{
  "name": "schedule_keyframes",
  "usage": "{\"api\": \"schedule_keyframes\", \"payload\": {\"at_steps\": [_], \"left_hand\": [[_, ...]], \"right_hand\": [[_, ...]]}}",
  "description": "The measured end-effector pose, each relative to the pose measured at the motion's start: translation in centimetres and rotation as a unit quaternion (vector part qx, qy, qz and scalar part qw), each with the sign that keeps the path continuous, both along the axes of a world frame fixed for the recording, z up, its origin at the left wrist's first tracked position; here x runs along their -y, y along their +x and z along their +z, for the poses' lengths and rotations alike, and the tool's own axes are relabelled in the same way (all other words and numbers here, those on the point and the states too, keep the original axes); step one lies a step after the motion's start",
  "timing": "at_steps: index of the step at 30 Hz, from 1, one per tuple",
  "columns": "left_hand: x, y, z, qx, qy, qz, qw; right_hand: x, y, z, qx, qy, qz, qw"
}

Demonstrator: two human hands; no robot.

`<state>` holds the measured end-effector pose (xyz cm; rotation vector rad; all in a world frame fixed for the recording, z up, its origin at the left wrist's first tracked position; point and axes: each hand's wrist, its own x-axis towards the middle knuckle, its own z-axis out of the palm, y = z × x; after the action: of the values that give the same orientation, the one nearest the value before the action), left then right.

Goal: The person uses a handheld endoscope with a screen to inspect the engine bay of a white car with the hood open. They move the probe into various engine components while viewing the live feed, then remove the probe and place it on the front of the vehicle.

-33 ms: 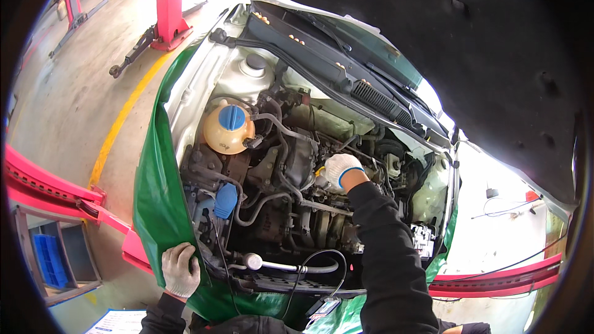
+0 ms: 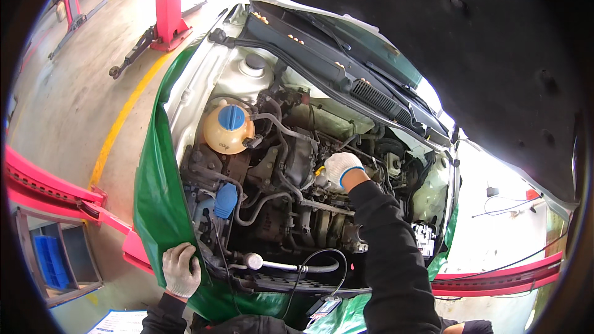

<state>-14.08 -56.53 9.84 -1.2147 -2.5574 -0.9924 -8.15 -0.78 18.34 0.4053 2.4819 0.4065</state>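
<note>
My left hand (image 2: 181,270), in a pale knit glove, rests on the green fender cover (image 2: 162,210) at the car's front left corner. Its fingers lie loosely bent over the cover, and the thumb stands apart. Further in, my gloved right hand (image 2: 343,167) is down among the engine parts, its fingers closed. Right by those fingertips a small yellow piece (image 2: 320,171) shows; what the hand grips is hidden beneath it. Left of this hand are a dark engine cover (image 2: 297,161) and several grey hoses.
A round coolant tank (image 2: 224,139) with a blue cap and a blue washer-fluid cap (image 2: 226,200) sit on the left. A handheld device (image 2: 323,307) with a black cable lies at the front edge. The raised hood (image 2: 482,74) hangs above right. Red lift arms (image 2: 55,187) flank the car.
My right forearm has shifted very slightly to the right. Both hands stay where they were.
</note>
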Motion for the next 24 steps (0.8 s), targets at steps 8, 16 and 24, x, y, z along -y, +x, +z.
{"api": "schedule_keyframes", "payload": {"at_steps": [8,16,24], "left_hand": [[-0.1,0.2,0.3,0.011,-0.002,0.005,1.000],[-0.1,0.0,0.3,-0.002,-0.003,0.009,1.000],[-0.2,0.0,0.2,-0.018,-0.006,0.010,1.000]], "right_hand": [[1.1,0.4,0.4,-0.033,-0.014,-0.074,0.997],[0.5,1.5,1.7,-0.058,-0.043,-0.057,0.996],[-4.3,2.8,12.2,-0.368,-0.206,-0.221,0.880]]}}
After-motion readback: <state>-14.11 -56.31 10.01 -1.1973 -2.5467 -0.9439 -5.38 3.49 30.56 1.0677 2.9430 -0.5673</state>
